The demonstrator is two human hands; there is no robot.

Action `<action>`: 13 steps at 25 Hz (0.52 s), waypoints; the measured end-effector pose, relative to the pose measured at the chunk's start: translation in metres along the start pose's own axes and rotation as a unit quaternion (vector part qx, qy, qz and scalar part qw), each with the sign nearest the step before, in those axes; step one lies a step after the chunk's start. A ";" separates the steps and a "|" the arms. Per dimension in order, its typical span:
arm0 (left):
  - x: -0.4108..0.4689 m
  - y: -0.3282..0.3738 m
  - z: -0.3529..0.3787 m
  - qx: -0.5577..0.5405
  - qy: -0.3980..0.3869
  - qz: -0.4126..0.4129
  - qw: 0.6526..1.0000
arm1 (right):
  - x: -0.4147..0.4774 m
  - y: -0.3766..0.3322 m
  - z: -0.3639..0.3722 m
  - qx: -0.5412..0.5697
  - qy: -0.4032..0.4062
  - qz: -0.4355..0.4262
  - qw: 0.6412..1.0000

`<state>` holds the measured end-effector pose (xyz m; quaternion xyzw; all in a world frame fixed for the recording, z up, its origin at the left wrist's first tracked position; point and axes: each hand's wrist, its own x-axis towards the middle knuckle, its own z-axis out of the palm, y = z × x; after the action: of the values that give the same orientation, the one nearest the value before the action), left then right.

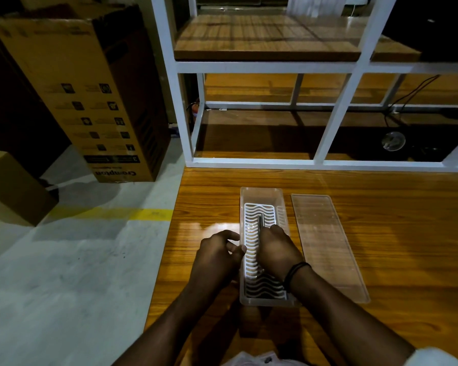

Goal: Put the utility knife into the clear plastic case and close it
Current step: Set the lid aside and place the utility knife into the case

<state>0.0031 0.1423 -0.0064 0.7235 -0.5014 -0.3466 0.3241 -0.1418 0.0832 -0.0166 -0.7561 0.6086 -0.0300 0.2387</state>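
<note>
A clear plastic case lies lengthwise on the wooden table, open, with a white wavy-slotted insert in its bottom. My right hand is inside the case, shut on the utility knife, whose grey metal end pokes out beyond my fingers over the insert. My left hand rests against the case's left wall, fingers curled at its rim. The clear lid lies flat on the table just right of the case, apart from it.
The wooden table has its left edge close to my left hand, with grey floor below. A white-framed shelf stands at the table's far side. Cardboard boxes sit on the floor to the left.
</note>
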 end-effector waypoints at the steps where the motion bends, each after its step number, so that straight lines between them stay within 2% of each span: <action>1: 0.000 0.000 0.000 -0.001 0.000 -0.001 1.000 | -0.001 -0.001 -0.002 -0.003 -0.006 0.003 1.000; 8: 0.000 -0.001 0.003 -0.003 0.012 -0.004 1.000 | -0.011 -0.006 -0.009 -0.012 -0.008 0.002 1.000; 13: -0.001 -0.003 0.003 -0.009 0.009 0.007 1.000 | -0.022 -0.002 -0.035 0.045 0.114 -0.072 0.990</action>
<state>0.0016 0.1437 -0.0101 0.7200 -0.5003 -0.3422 0.3380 -0.1575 0.0930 0.0206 -0.7779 0.5740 -0.1602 0.1992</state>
